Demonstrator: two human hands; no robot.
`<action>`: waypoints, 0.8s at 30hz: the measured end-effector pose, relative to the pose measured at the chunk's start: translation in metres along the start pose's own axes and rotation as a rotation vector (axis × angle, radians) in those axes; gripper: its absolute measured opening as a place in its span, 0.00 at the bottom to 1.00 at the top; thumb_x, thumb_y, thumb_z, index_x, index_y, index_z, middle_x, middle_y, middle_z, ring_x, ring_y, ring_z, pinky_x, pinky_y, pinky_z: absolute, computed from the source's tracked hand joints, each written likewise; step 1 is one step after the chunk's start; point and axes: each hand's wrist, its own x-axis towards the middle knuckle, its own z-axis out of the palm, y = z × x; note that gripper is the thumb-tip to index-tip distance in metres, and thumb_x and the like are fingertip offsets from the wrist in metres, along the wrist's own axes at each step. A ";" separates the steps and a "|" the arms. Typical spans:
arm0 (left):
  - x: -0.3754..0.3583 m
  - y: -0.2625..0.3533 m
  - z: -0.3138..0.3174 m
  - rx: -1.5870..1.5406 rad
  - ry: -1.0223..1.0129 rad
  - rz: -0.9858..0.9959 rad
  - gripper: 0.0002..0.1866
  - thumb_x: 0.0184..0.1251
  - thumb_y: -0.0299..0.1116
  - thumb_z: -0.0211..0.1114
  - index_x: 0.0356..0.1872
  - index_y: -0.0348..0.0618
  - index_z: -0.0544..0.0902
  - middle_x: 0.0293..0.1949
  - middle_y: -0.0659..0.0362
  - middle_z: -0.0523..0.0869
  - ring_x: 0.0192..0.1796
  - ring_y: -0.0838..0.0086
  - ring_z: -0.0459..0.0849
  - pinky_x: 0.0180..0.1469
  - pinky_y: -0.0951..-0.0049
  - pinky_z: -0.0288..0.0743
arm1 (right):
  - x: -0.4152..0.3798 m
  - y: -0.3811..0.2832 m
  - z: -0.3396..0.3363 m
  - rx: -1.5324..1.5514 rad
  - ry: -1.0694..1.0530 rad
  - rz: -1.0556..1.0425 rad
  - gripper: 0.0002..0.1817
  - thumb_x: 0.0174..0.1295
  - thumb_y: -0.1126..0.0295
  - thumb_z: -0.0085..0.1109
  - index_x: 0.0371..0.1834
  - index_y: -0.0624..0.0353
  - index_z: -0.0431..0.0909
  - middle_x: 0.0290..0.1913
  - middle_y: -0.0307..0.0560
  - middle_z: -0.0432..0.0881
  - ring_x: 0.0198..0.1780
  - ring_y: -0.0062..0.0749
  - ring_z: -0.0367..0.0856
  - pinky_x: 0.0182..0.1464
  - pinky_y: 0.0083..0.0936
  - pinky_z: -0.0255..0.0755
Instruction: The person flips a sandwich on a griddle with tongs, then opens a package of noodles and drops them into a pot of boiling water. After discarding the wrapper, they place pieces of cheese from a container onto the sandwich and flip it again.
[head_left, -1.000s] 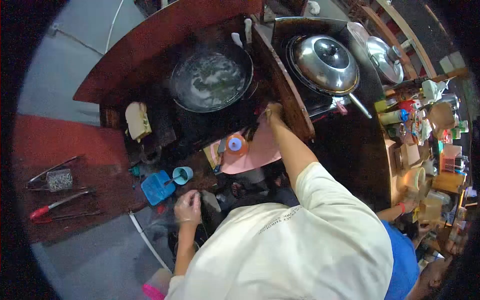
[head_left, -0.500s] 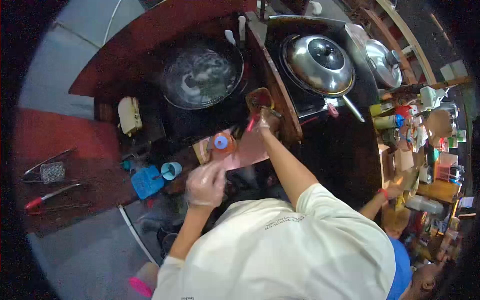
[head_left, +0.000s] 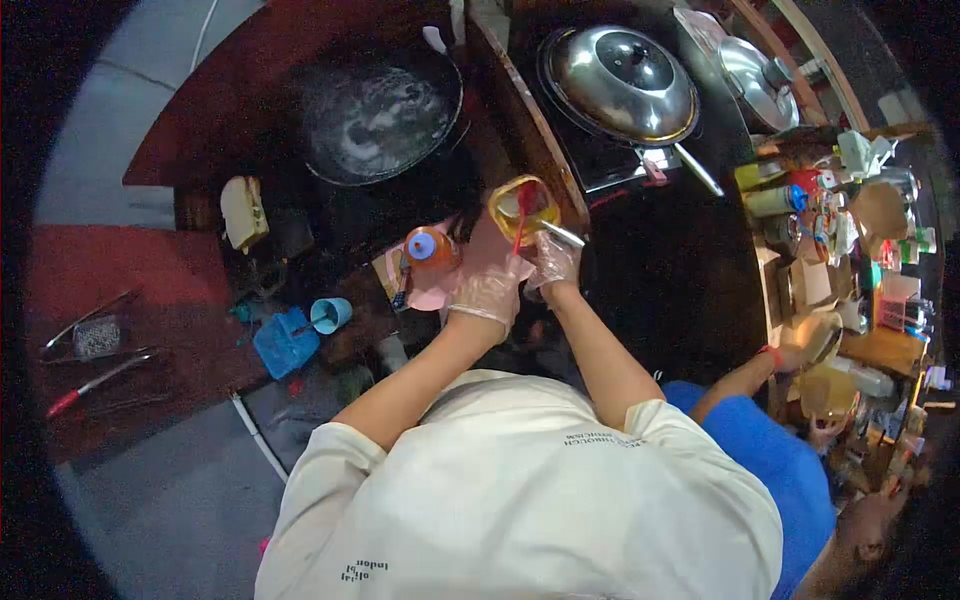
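In a clear plastic glove, my left hand (head_left: 485, 293) has its fingers closed at the lower end of a red basting brush (head_left: 521, 228). The brush stands with its head in an open container (head_left: 497, 212) of yellowish liquid. Also gloved, my right hand (head_left: 555, 265) is closed on the near right side of that container, by a short metal handle (head_left: 563, 235). Its fingertips are partly hidden. Left of both hands stands an orange bottle with a pale lid (head_left: 425, 245), on a pink surface (head_left: 485, 245) that my left hand partly covers.
A wok of liquid (head_left: 385, 125) is at the upper left, a lidded pan (head_left: 625, 85) at the upper right. Sliced bread (head_left: 243, 212), a blue cup (head_left: 330, 315) and red-tipped tongs (head_left: 100, 383) lie left. At right, a co-worker's arm (head_left: 735, 385) reaches toward a crowded shelf.
My left hand has moved right and forward to the brush's handle, which my right hand was beside. The container now shows more openly. The co-worker has come further into view.
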 end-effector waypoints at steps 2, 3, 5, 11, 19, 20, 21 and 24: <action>-0.001 0.001 0.002 -0.025 -0.006 -0.002 0.20 0.66 0.30 0.55 0.58 0.34 0.73 0.38 0.45 0.87 0.36 0.50 0.89 0.38 0.51 0.82 | -0.007 0.002 0.002 -0.233 -0.015 -0.098 0.09 0.59 0.73 0.65 0.39 0.67 0.82 0.35 0.46 0.85 0.35 0.28 0.83 0.39 0.27 0.80; 0.003 0.002 0.002 -0.055 -0.074 -0.101 0.21 0.68 0.32 0.53 0.61 0.36 0.72 0.39 0.44 0.88 0.38 0.50 0.89 0.40 0.49 0.82 | -0.013 0.004 0.006 -0.126 -0.041 -0.060 0.09 0.60 0.74 0.66 0.41 0.65 0.78 0.32 0.48 0.84 0.30 0.34 0.84 0.34 0.29 0.81; 0.015 0.001 0.009 -0.065 -0.219 -0.285 0.20 0.70 0.34 0.51 0.60 0.39 0.75 0.40 0.42 0.88 0.45 0.49 0.88 0.46 0.47 0.81 | -0.025 0.006 0.010 -0.059 -0.061 -0.005 0.10 0.60 0.74 0.66 0.41 0.65 0.78 0.32 0.48 0.84 0.31 0.35 0.85 0.34 0.29 0.81; 0.033 -0.039 0.075 -0.213 -0.191 -0.393 0.15 0.70 0.35 0.54 0.51 0.37 0.80 0.44 0.39 0.86 0.50 0.47 0.86 0.50 0.47 0.80 | 0.012 0.076 -0.037 0.121 -0.361 0.242 0.13 0.66 0.68 0.59 0.46 0.69 0.76 0.38 0.54 0.85 0.37 0.41 0.87 0.39 0.32 0.83; 0.022 -0.061 0.078 -0.101 -0.011 -0.247 0.12 0.63 0.28 0.57 0.45 0.34 0.82 0.42 0.39 0.86 0.46 0.47 0.87 0.46 0.51 0.81 | -0.021 -0.031 -0.045 -0.305 -0.314 0.485 0.36 0.62 0.44 0.53 0.65 0.60 0.63 0.51 0.60 0.79 0.48 0.56 0.81 0.40 0.57 0.81; 0.025 -0.064 0.085 -0.100 -0.010 -0.246 0.12 0.63 0.28 0.57 0.45 0.34 0.82 0.42 0.39 0.86 0.46 0.47 0.87 0.46 0.51 0.81 | -0.017 -0.032 -0.041 -0.304 -0.314 0.483 0.36 0.62 0.44 0.53 0.65 0.60 0.63 0.51 0.60 0.79 0.48 0.56 0.81 0.40 0.57 0.81; 0.031 -0.070 0.099 -0.069 -0.086 -0.231 0.12 0.61 0.26 0.58 0.45 0.34 0.82 0.41 0.40 0.86 0.45 0.47 0.87 0.45 0.52 0.82 | -0.016 -0.042 -0.025 -0.419 -0.266 0.571 0.35 0.63 0.44 0.54 0.66 0.58 0.66 0.52 0.57 0.79 0.45 0.52 0.81 0.41 0.53 0.81; 0.033 -0.067 0.096 -0.103 -0.136 -0.265 0.12 0.61 0.26 0.58 0.43 0.34 0.82 0.42 0.39 0.86 0.47 0.46 0.86 0.47 0.50 0.81 | 0.000 -0.039 0.000 -0.916 -0.398 0.452 0.30 0.63 0.47 0.54 0.57 0.61 0.74 0.50 0.58 0.82 0.40 0.50 0.84 0.42 0.45 0.81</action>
